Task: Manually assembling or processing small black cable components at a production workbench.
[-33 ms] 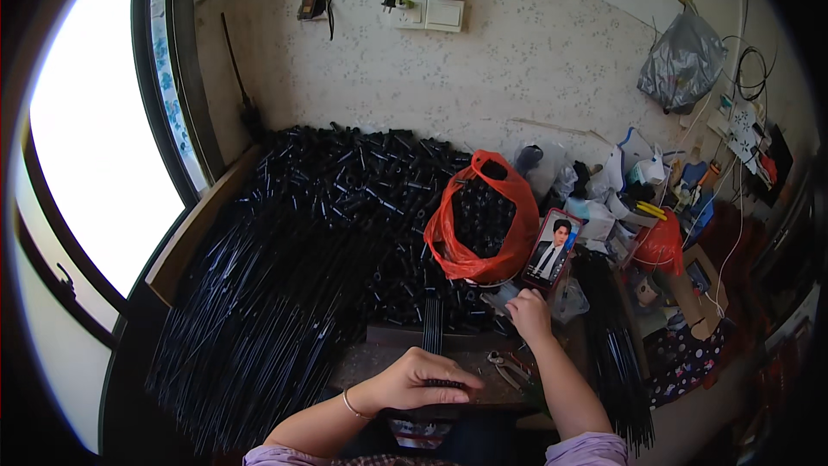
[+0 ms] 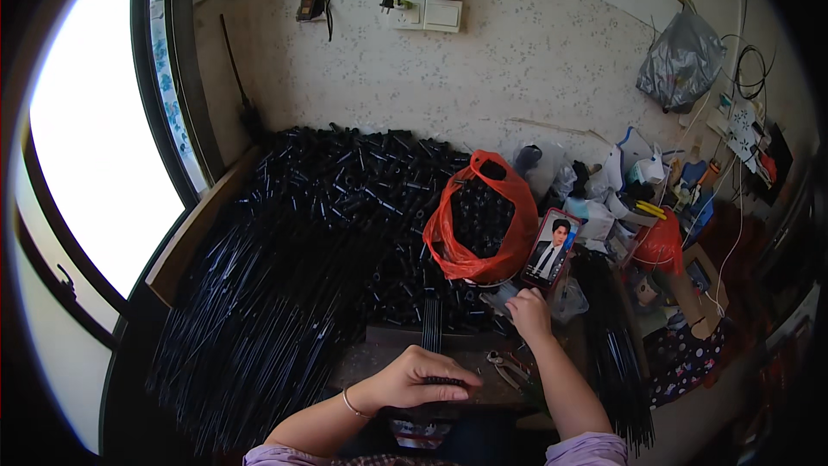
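Observation:
My left hand (image 2: pixel 427 377) is closed round a bundle of thin black rods (image 2: pixel 432 328). Their far part points away from me towards the pile, and dark ends show between thumb and fingers. My right hand (image 2: pixel 529 314) is at a small clear plastic bag or tub (image 2: pixel 498 299), just below a phone (image 2: pixel 551 248) in a red case. Its fingers are bunched together, and whatever they pinch is too small to make out. Beside the right forearm lies a pair of pincers (image 2: pixel 507 368) on the dark work board (image 2: pixel 384 371).
Black tubular parts (image 2: pixel 345 173) lie heaped by the wall. Long black rods (image 2: pixel 250 328) spread at left, with more rods (image 2: pixel 617 345) at right. A red plastic bag (image 2: pixel 440 233) holds black parts. Tools and bags crowd the right, including yellow-handled pliers (image 2: pixel 650 208).

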`<action>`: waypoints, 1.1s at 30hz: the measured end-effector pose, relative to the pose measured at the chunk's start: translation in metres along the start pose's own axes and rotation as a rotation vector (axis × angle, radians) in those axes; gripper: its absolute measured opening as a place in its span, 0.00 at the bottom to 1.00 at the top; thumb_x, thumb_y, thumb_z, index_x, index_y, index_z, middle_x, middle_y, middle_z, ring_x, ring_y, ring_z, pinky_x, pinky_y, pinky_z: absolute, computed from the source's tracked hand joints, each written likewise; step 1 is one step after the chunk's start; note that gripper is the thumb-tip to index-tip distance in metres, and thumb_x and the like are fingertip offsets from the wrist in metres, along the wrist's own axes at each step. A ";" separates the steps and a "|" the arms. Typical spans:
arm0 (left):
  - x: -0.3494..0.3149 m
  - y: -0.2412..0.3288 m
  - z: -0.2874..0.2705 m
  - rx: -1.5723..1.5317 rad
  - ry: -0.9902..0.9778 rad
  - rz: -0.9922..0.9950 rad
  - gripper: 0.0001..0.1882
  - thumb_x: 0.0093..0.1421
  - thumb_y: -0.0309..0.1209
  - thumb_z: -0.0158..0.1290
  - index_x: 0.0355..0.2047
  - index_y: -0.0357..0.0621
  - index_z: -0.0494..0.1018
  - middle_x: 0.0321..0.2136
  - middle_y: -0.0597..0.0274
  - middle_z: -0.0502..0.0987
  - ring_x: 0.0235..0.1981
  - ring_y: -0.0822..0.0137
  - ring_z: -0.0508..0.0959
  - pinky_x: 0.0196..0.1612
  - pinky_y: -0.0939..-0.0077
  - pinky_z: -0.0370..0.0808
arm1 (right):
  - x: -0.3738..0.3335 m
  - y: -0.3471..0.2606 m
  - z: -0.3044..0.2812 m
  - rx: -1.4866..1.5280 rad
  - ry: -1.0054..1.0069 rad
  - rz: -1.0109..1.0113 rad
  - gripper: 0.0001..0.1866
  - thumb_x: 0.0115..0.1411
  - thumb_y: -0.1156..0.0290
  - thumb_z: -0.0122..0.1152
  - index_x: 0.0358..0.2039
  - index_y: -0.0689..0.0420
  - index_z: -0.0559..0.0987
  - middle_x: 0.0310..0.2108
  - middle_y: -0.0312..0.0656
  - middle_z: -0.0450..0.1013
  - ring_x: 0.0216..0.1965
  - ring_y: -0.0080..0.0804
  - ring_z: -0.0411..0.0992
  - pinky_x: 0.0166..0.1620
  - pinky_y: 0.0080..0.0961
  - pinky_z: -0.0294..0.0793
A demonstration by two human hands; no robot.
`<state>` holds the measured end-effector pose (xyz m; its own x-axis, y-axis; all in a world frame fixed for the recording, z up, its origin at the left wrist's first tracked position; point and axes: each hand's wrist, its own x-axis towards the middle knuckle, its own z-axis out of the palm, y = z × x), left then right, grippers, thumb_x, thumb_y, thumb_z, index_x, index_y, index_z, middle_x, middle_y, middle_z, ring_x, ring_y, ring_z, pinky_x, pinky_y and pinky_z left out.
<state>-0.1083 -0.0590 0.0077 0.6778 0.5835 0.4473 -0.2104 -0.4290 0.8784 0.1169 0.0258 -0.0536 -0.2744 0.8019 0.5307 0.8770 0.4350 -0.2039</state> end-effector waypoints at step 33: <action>-0.004 0.009 0.015 0.214 0.193 0.066 0.09 0.43 0.28 0.52 0.26 0.36 0.70 0.22 0.56 0.72 0.24 0.65 0.73 0.28 0.80 0.69 | -0.053 -0.126 -0.116 0.315 0.163 -0.325 0.14 0.32 0.85 0.52 0.25 0.62 0.72 0.20 0.39 0.62 0.22 0.33 0.62 0.24 0.22 0.63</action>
<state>-0.1019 -0.0759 0.0116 0.5171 0.6610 0.5439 -0.0820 -0.5942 0.8001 0.0670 -0.1195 0.0394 -0.4270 0.5401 0.7252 0.5872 0.7755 -0.2318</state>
